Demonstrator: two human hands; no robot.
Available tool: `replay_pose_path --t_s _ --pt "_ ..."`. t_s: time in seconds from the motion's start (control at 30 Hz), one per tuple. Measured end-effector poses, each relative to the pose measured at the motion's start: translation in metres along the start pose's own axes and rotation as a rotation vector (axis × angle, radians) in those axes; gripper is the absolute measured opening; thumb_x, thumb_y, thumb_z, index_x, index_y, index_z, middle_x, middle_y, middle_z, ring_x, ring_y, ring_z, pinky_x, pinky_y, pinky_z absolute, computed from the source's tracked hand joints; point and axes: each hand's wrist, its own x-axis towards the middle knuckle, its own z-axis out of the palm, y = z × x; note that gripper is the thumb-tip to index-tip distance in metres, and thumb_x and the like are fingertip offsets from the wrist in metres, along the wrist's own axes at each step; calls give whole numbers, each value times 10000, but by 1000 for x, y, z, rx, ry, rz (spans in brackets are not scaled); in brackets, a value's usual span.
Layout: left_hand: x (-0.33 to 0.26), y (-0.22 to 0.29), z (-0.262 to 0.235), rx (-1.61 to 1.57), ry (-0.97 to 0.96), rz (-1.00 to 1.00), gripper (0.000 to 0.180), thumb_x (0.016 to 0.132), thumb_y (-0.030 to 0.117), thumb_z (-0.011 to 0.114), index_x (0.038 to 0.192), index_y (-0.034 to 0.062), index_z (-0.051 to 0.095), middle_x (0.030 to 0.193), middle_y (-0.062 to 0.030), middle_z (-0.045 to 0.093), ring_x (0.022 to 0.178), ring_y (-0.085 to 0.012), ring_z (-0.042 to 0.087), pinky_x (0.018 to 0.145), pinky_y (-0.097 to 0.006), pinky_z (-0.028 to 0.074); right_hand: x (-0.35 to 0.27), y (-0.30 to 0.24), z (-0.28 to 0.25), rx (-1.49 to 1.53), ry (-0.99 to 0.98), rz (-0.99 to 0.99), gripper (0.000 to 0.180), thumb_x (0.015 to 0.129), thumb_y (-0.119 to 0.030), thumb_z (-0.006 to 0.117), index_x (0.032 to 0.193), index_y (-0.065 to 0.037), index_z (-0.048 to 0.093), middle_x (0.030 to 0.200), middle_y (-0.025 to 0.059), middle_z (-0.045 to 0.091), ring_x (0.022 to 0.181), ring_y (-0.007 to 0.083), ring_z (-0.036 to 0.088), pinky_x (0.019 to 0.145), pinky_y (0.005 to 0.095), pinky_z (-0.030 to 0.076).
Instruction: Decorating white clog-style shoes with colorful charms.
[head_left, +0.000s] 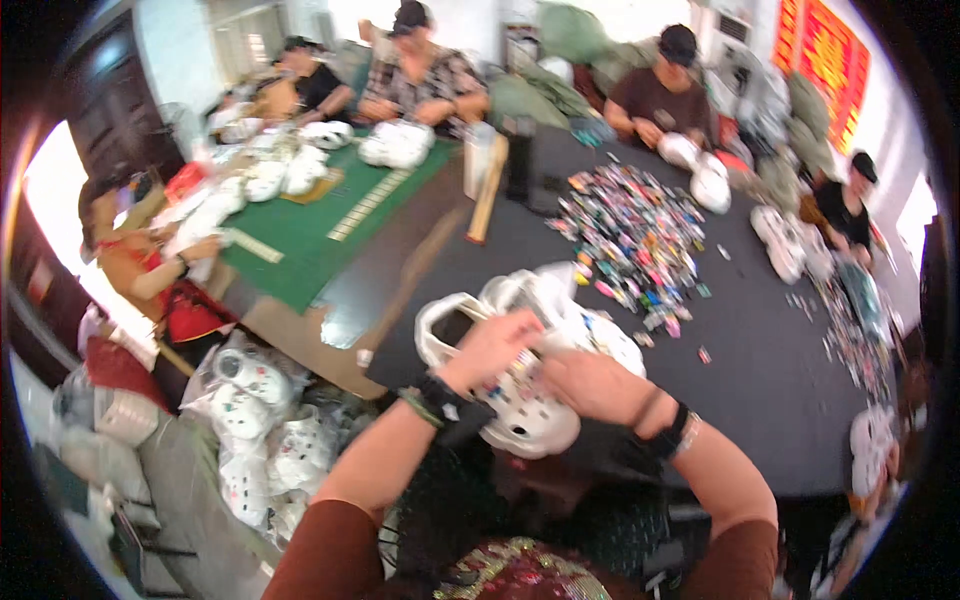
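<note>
A white clog [530, 418] with round holes and small coloured charms on its upper lies between my two hands at the near edge of the dark table. My left hand [497, 345] is bent over the clog's upper, its fingers closed on something too small to make out. From the other side my right hand [597, 385] grips the clog, fingers curled against its upper. Just beyond my hands are more white clogs [545, 290], some with charms on them. A large heap of small colourful charms [640, 235] is spread farther back on the table.
Bagged white clogs [255, 400] stand on the left below table height. A green mat [300, 270] with pale strips covers the far left table. A wooden strip [488, 190] lies behind the clogs. Several people sit around the tables; more charms [850, 330] lie at right.
</note>
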Motion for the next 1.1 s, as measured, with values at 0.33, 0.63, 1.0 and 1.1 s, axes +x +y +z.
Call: replay_pose_path --t_s 0.33,0.63,1.0,1.1 --pt "3 1 12 19 23 165 147 905 119 554 1003 23 607 905 -163 666 876 -325 657 770 -417 507 10 1 -32 -94 -300 207 460 642 -425 853 827 -50 661 731 133 674 728 342 671 659 419 518" --pt "10 -3 14 -42 29 166 122 894 96 552 967 9 598 875 -178 658 847 -334 653 756 -424 496 18 17 -28 -57 -260 173 373 740 -419 782 832 -69 692 745 144 678 749 349 675 654 427 523" --pt "6 0 13 -37 19 140 111 898 80 544 957 -1 591 883 -166 661 857 -334 651 760 -422 493 2 -6 -12 -365 -149 85 281 877 -331 655 842 -53 625 729 150 652 719 363 667 621 465 513" --pt "5 1 10 -39 11 126 107 899 77 545 954 -3 590 885 -167 663 857 -334 652 757 -421 492 5 -10 -8 -395 -141 95 281 892 -316 637 806 -50 620 709 147 644 694 359 659 611 469 505"
